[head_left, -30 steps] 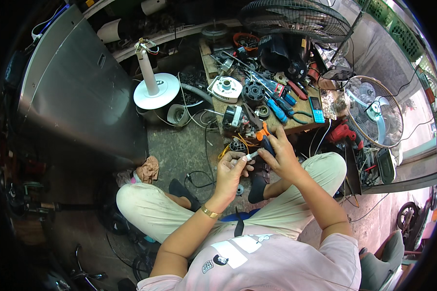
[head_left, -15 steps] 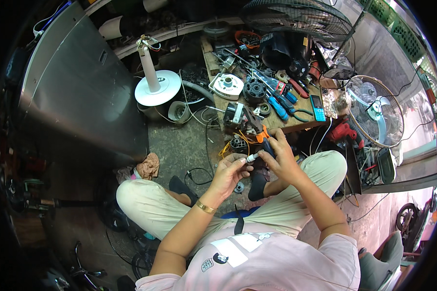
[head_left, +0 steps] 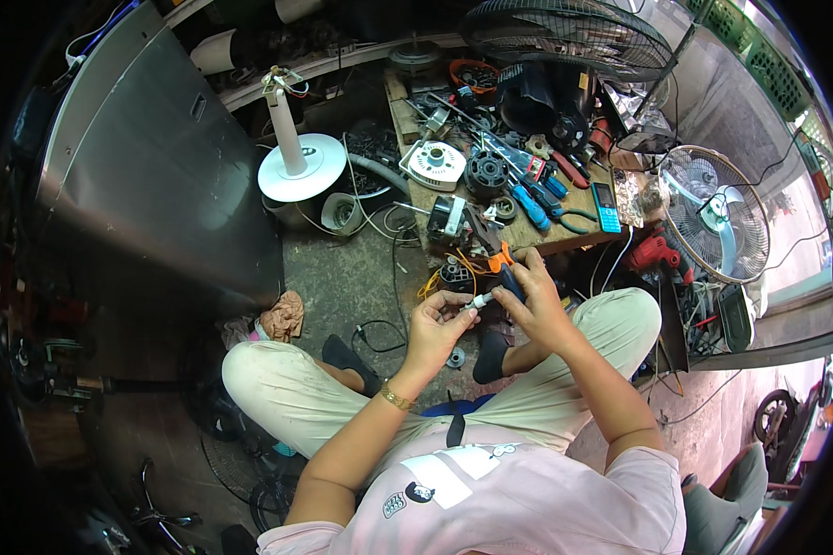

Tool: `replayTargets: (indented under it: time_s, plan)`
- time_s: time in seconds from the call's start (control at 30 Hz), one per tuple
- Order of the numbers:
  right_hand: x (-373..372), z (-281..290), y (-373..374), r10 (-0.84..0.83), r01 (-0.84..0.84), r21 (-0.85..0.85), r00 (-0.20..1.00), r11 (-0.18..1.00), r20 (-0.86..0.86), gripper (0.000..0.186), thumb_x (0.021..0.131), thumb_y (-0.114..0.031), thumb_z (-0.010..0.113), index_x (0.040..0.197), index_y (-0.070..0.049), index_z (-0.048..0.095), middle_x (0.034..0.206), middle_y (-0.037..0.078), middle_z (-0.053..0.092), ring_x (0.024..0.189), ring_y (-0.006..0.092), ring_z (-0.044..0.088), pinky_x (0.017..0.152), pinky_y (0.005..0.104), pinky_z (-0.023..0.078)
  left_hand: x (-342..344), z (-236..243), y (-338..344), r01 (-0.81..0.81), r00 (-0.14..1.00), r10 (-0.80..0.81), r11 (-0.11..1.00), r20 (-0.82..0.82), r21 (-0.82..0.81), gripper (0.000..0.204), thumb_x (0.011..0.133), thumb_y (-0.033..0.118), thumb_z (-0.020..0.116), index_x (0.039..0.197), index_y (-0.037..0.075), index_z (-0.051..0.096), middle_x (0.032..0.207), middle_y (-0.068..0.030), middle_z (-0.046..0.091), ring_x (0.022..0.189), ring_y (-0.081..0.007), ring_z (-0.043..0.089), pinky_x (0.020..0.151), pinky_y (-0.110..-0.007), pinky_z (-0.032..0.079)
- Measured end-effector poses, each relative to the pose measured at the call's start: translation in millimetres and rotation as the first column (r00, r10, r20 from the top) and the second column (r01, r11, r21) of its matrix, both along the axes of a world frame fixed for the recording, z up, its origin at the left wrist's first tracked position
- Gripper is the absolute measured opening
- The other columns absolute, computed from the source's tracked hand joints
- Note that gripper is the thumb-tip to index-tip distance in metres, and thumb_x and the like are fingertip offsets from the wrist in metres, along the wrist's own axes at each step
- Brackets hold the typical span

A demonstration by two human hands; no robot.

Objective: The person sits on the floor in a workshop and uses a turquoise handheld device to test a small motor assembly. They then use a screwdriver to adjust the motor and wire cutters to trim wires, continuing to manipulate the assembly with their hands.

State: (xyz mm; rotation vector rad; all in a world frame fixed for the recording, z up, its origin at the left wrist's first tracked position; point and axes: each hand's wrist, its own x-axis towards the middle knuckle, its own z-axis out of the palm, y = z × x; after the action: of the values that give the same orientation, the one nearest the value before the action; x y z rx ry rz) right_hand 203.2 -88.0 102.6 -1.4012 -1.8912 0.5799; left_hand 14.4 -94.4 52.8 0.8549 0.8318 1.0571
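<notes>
Over my lap, my left hand (head_left: 440,326) pinches one end of a small whitish cylindrical part (head_left: 478,302) between thumb and fingertips. The fingertips of my right hand (head_left: 533,298) touch its other end. That same hand keeps a pair of pliers (head_left: 500,257) with orange and dark blue handles in its palm, jaws pointing up and away. Just beyond my hands lie a dark motor part (head_left: 455,273) with yellow wires and, at the bench edge, a fan motor (head_left: 446,218) with a shaft. Exactly what the small part is cannot be made out.
A wooden bench (head_left: 565,242) ahead holds a white motor cover (head_left: 433,165), blue-handled screwdrivers (head_left: 531,207) and a phone (head_left: 605,207). To the left rise a white fan stand (head_left: 302,168) and a large metal panel (head_left: 162,157). A caged fan (head_left: 715,213) stands right. Cables cross the floor.
My left thumb and fingers have shifted slightly on the small part, and the left wrist has turned a little. The right hand and pliers stay nearly in place.
</notes>
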Motion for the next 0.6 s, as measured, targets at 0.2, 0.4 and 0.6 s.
replayTargets:
  time_s: [0.2,0.4,0.6]
  plan:
    - [-2.1,-0.2,0.2,0.004,-0.004,-0.006,1.000,1.000,0.012,0.031,0.084,-0.018,0.070,0.097,0.007,0.058,0.106,0.020,0.048,0.097,0.0381,0.053,0.084,0.0411,0.044,1.4,-3.2,-4.4,-0.033,0.996,0.036,0.999,-0.078,0.041,0.017,0.088,0.003,0.068,0.103,-0.003,0.062,0.093,-0.0076,0.067,0.080,-0.0115,0.066,0.074,-0.025,0.056]
    - [0.3,-3.3,3.2,0.020,-0.021,-0.013,0.998,1.000,-0.058,0.030,0.084,-0.017,0.070,0.097,0.007,0.058,0.106,0.019,0.048,0.097,0.0375,0.054,0.084,0.0405,0.044,-3.4,-10.7,-8.7,-0.021,1.000,0.021,1.000,0.009,0.006,0.021,0.090,0.011,0.067,0.104,-0.003,0.061,0.094,-0.0094,0.068,0.080,-0.0148,0.067,0.074,-0.027,0.057]
    - [-0.7,-2.6,-0.5,0.095,-0.095,-0.084,0.995,0.992,-0.010,0.034,0.084,-0.021,0.070,0.105,0.004,0.061,0.106,0.019,0.049,0.098,0.0366,0.054,0.084,0.0409,0.045,-6.5,3.1,-7.0,0.201,0.945,-0.105,0.934,0.311,-0.295,0.028,0.099,0.029,0.052,0.117,0.007,0.051,0.082,-0.0001,0.059,0.068,-0.0104,0.057,0.058,-0.023,0.047]
